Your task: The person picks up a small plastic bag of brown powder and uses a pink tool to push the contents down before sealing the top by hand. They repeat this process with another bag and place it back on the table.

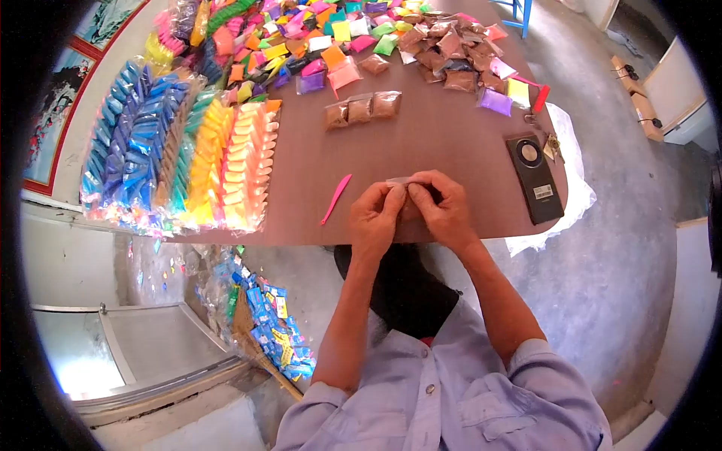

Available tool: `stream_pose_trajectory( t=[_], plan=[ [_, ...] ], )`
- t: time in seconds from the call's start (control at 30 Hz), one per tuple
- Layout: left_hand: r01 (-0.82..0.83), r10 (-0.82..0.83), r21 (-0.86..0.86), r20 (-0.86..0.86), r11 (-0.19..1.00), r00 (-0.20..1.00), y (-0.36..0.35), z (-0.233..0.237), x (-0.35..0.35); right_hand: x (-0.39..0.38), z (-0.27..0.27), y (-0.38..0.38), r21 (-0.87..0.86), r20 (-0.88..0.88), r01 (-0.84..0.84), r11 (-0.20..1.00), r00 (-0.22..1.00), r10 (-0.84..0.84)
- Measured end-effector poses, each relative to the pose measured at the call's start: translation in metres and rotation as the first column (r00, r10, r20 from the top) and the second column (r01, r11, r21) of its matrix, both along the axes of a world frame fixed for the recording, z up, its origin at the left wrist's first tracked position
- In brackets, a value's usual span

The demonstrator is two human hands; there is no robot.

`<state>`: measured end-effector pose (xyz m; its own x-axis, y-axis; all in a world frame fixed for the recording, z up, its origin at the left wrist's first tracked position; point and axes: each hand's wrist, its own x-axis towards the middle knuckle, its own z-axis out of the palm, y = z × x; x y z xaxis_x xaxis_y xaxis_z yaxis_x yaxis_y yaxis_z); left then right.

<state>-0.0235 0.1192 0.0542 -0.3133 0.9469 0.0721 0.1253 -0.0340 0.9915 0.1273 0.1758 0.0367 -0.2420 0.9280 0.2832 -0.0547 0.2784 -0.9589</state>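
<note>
Near the table's front edge, my left hand (pixel 374 216) and my right hand (pixel 441 207) pinch the top of a small clear packet with brown filling (pixel 408 212). Both thumbs press along its upper rim, and the fingers hide much of it. To the left of my left hand lies a pink plastic modelling knife (pixel 335 199), untouched. Beyond my hands, three brown packets (pixel 361 110) sit side by side in a row. Farther back is a heap of similar brown packets (pixel 455 56).
Rows of bagged coloured packets (pixel 180 150) cover the table's left side. A pile of mixed bright packets (pixel 316 37) spreads along the back. At right lie a black phone (pixel 535 180) and keys (pixel 554 147). Blue wrappers (pixel 274 323) and a broom (pixel 252 338) are on the floor.
</note>
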Motion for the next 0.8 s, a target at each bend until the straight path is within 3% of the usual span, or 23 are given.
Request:
stream_pose_trajectory(
  t=[0.07,0.17,0.27,0.33,0.37,0.43,0.53,0.67,0.73,0.77,0.8],
  plan=[
    [-0.013,0.013,-0.006,0.008,1.0,1.0,0.0,-0.005,-0.002,-0.001,0.0,-0.001,-0.01,0.0,-0.005,1.0,1.0,0.005],
    [-0.034,0.031,-0.032,-0.11,0.999,0.993,0.0,-0.002,-0.001,-0.004,0.002,-0.002,0.001,0.008,0.021,1.0,1.0,-0.021],
    [-0.089,0.099,0.084,-0.121,0.992,0.988,-0.002,0.006,0.001,-0.008,0.004,-0.001,-0.084,-0.045,0.064,0.994,0.997,-0.068],
    [-0.219,0.259,0.148,-0.371,0.965,0.892,-0.01,0.012,-0.016,-0.006,0.01,-0.002,-0.046,0.109,0.104,0.994,0.989,-0.098],
    [-0.217,0.259,0.15,-0.375,0.965,0.89,-0.011,0.012,-0.029,-0.006,0.012,-0.002,-0.046,0.105,0.104,0.994,0.99,-0.099],
    [-0.218,0.36,0.288,-0.711,0.933,0.603,-0.012,0.006,-0.059,-0.008,0.016,-0.003,0.045,0.266,0.106,0.993,0.957,-0.114],
    [-0.219,0.265,0.172,-0.802,0.961,0.536,-0.021,-0.001,-0.093,-0.009,0.011,-0.003,0.184,0.346,0.106,0.977,0.924,-0.165],
    [-0.179,0.222,0.144,-0.789,0.973,0.573,-0.025,-0.008,-0.107,-0.002,0.015,-0.011,0.196,0.4,0.108,0.975,0.899,-0.18],
    [-0.165,0.243,0.184,-0.835,0.969,0.494,-0.024,0.002,-0.1,0.003,0.016,-0.015,0.384,0.344,0.188,0.904,0.879,-0.329],
    [-0.163,0.238,0.179,-0.835,0.97,0.497,-0.025,0.006,-0.094,0.007,0.015,-0.018,0.38,0.348,0.189,0.905,0.878,-0.33],
    [-0.18,0.181,0.091,-0.793,0.979,0.582,-0.026,0.018,-0.082,0.013,0.012,-0.021,0.412,0.35,0.127,0.902,0.892,-0.286]
  ],
)
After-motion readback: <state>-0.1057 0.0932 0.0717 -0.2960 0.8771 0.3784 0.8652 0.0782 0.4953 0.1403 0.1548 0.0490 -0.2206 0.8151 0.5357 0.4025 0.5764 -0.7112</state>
